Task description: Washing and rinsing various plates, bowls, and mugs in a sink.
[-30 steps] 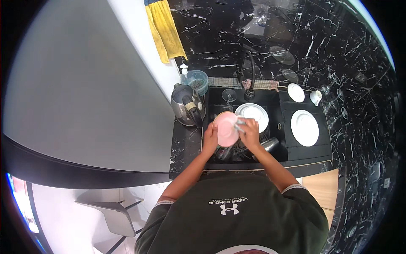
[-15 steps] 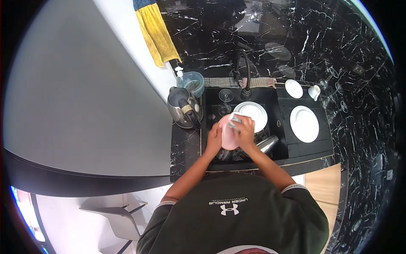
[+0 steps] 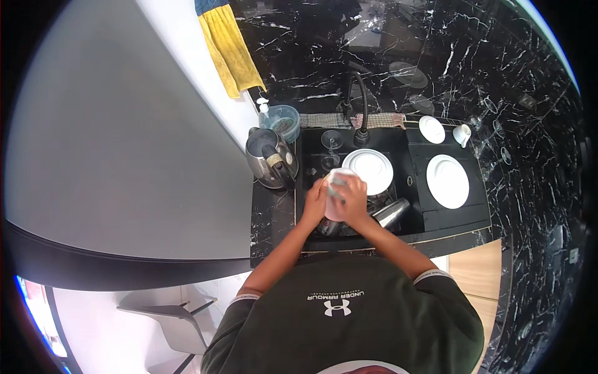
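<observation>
Over the dark sink, my left hand [image 3: 315, 201] grips the left edge of a pink dish [image 3: 332, 210] that is tilted up. My right hand [image 3: 352, 201] is closed round a whitish-green sponge or cloth [image 3: 339, 179] and presses it against the dish's face. Both hands cover much of the dish. Just right of them, a white plate [image 3: 369, 168] lies in the sink. A shiny metal cylinder [image 3: 391, 213] rests below that plate, near my right wrist. To the upper left, a stemmed glass [image 3: 331, 139] lies in the sink.
A black faucet [image 3: 363, 115] curves over the sink's back. An electric kettle [image 3: 271, 159] and a blue-tinted tub [image 3: 286, 118] stand at the left. On the right drainboard are a large white plate [image 3: 448, 181], a smaller plate [image 3: 431, 129] and a white cup [image 3: 461, 134].
My right hand has shifted slightly left and down over the dish with the sponge or cloth. The dish is now seen more edge-on. My left hand keeps its hold.
</observation>
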A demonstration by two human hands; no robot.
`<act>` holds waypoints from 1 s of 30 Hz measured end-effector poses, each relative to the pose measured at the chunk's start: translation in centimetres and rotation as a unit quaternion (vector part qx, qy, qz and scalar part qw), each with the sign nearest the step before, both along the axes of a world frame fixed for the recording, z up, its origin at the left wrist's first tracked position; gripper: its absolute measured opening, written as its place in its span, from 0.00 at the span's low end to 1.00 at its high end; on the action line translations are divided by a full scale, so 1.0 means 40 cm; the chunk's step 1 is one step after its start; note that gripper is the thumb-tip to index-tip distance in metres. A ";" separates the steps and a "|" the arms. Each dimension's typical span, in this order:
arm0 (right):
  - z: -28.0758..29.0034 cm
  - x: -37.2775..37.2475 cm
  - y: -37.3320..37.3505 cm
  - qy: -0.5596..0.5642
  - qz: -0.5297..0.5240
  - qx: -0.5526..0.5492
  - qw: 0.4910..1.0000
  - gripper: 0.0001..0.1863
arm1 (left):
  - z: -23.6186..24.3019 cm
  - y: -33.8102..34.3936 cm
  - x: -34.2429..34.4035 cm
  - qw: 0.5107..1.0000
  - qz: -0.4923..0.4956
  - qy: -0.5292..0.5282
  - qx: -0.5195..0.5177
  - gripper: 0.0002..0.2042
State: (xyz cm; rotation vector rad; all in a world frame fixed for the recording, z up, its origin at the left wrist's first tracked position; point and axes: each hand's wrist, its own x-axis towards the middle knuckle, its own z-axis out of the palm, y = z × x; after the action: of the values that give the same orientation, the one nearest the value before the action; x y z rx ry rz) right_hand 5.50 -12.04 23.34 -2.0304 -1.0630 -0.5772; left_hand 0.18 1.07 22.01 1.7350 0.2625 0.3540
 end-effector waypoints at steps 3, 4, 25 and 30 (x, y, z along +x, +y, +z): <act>-0.026 -0.049 -0.007 0.019 0.081 -0.026 0.996 0.19 | 0.006 0.032 0.005 1.000 0.014 -0.016 -0.004 0.15; -0.039 -0.052 -0.027 0.014 0.092 -0.052 0.994 0.20 | 0.004 0.050 0.005 0.999 0.026 -0.023 -0.002 0.15; 0.057 0.025 -0.129 0.092 0.151 -0.043 0.983 0.21 | -0.043 0.032 0.037 0.838 -0.062 -0.009 -0.541 0.21; 0.023 0.074 -0.171 0.650 0.057 0.244 0.718 0.19 | -0.052 0.043 0.001 0.905 -0.185 -0.065 -0.378 0.20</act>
State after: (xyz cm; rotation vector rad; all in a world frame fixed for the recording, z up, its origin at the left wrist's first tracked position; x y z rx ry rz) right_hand 8.47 -18.87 24.27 -1.3138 -0.0936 0.6006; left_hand 0.22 2.80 19.95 0.9535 -0.0393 0.0614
